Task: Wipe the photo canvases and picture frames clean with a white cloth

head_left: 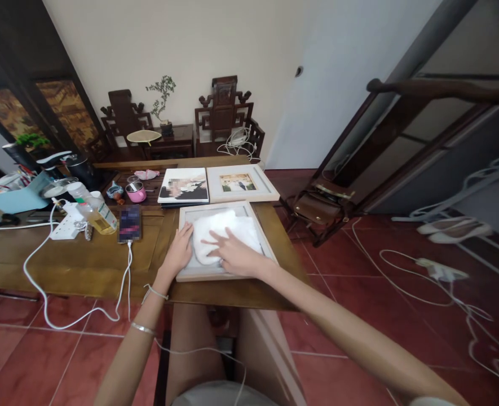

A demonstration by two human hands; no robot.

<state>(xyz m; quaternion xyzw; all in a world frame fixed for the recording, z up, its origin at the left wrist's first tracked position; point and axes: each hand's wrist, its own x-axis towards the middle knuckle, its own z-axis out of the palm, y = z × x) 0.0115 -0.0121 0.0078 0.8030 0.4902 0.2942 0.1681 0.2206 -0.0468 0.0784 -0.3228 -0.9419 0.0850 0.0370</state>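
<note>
A pale picture frame (182, 272) lies on the wooden table directly before me. A white cloth or wad of tissue (244, 225) is spread over its panel. My right hand (234, 252) presses on this white material, palm down with fingers spread wide. Along the frame's left edge rests my left hand (181, 246), its fingers stretched out and touching the rim; the thumb is hard to make out. Behind stands a second pale frame (266, 183), lying flat around a small photo (238, 182). Left of it is a book or album (184, 185) with a picture on its cover.
On the table (156, 276) to the left are a charging phone (129, 224), a bottle of yellowish liquid (101, 219), a power strip (68, 221), a pink cup (136, 192) and a light-blue organizer (18, 194). A white cable (33, 276) hangs over the front edge. A brown bag (323, 207) sits right.
</note>
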